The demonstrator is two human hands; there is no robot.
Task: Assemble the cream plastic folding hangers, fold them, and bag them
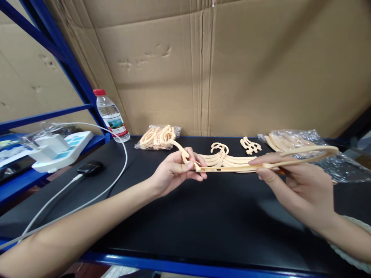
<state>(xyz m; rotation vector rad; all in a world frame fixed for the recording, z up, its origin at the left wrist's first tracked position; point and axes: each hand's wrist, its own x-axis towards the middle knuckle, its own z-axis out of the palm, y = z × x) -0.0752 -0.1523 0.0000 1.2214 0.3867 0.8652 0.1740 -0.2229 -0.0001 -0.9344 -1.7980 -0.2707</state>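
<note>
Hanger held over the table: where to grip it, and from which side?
Pinch the hanger on its flat arm, right of centre, coming from the right, as the right hand does. That arm is thin and level, so fingers close across it, and the centre is free where the left hand holds the hook.

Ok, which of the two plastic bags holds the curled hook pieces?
The small bag at the back left, nearest the water bottle; the bigger bag on the right holds long hanger arms instead.

Left hand (pixel 174 172) and right hand (pixel 300 187), fingers (pixel 189 165) pinched.
</note>
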